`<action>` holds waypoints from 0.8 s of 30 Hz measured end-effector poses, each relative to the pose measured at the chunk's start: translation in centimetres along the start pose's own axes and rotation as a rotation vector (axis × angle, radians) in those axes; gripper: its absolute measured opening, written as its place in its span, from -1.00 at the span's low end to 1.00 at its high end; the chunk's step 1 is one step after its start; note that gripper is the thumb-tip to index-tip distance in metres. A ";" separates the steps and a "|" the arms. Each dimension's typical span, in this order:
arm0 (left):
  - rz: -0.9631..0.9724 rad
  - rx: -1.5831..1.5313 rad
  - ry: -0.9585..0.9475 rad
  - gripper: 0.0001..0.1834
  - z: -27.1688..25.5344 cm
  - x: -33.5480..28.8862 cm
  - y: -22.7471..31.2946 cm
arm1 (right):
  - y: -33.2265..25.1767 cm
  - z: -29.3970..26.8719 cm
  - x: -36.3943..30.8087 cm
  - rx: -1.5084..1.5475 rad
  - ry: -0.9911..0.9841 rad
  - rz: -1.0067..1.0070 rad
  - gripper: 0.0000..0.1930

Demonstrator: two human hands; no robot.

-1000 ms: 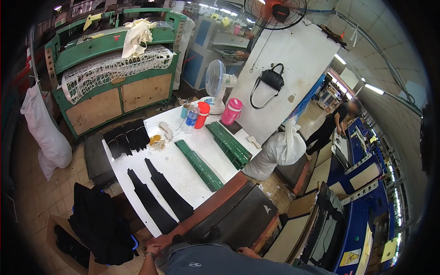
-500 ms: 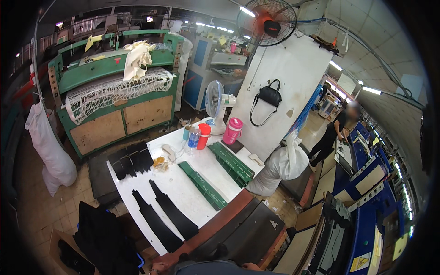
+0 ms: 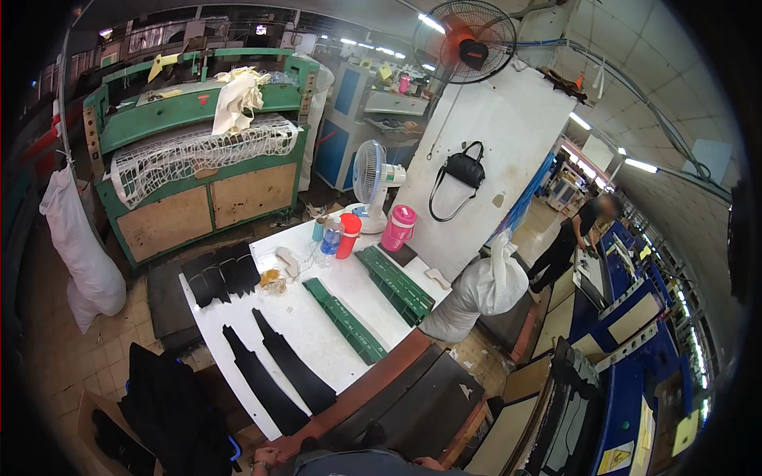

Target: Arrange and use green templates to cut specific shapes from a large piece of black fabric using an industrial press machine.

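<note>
At the bottom edge, left of my body, part of my left hand (image 3: 267, 457) shows beside the table's near corner. A small part of my right hand (image 3: 429, 462) appears at the bottom edge to the right of my body. The fingers of both hands are too small and cut off to read, and I see no thing in either. Nearest to my left hand on the white table (image 3: 218, 317) lie two long black cut pieces, one on the left (image 3: 262, 385) and one on the right (image 3: 294, 361). Beyond them rest two green slotted bars, a narrower one (image 3: 344, 321) and a wider one (image 3: 394, 285).
Black stacked pieces (image 3: 221, 275), a red jug (image 3: 348, 236), a pink jug (image 3: 398, 228) and a white fan (image 3: 370, 178) stand on the table. Black cloth (image 3: 171, 404) hangs at lower left. White sacks stand at both sides. Another person (image 3: 575, 238) works at right.
The view has shifted slightly, and table things sit a little further left. My left hand shows a bit more at the bottom edge. The pieces on the table have not moved.
</note>
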State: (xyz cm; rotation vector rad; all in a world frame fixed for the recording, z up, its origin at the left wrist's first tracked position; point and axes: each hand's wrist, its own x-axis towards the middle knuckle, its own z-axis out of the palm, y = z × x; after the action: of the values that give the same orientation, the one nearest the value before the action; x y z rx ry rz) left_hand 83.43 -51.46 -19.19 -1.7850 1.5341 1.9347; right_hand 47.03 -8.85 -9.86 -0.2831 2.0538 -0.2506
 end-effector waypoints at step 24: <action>-0.208 -0.124 -0.164 -0.78 -0.8 -1.9 -2.1 | -1.0 1.3 -2.6 -0.078 0.073 -0.088 -0.56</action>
State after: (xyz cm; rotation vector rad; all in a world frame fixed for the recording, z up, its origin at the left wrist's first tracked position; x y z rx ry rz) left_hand 85.95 -49.97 -18.72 -1.7030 1.1530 2.0527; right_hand 49.47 -9.06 -8.06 -0.4184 2.1289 -0.2376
